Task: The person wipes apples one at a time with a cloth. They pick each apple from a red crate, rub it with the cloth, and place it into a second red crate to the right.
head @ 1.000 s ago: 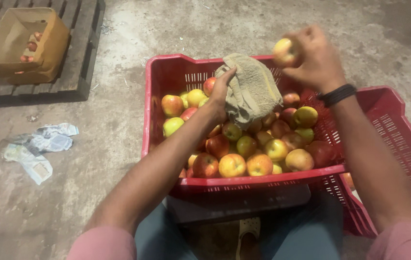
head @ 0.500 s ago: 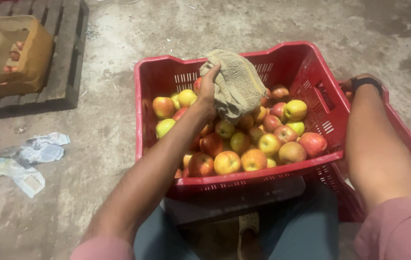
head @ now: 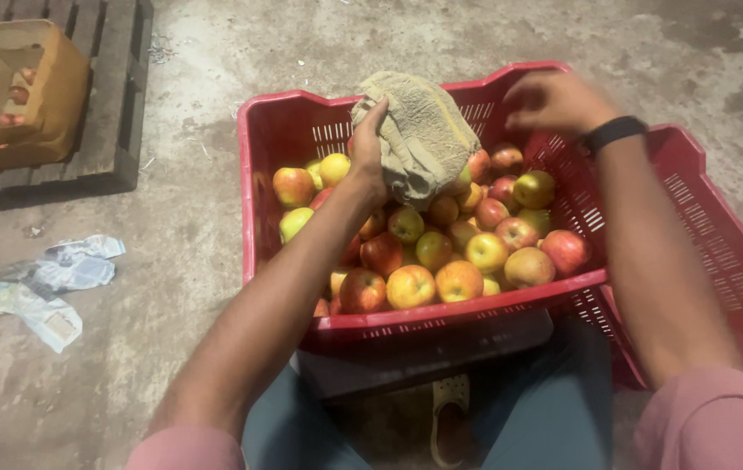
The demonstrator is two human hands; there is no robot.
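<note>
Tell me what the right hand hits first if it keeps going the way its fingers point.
The right hand points left along the far rim of the red crate. It would probably meet the beige cloth held by the left hand first, though depth is unclear.

A beige-olive cloth (head: 419, 130) is being gripped by the left hand (head: 370, 155). Just below it, red, yellow and yellow-green apples (head: 441, 252) are being held in a red slotted crate (head: 441, 309). A black band (head: 613, 132) is being worn behind the right hand (head: 554, 100). Far left of the left hand, a brown cardboard box (head: 15, 96) is being carried on a grey-brown wooden pallet (head: 102, 130).
</note>
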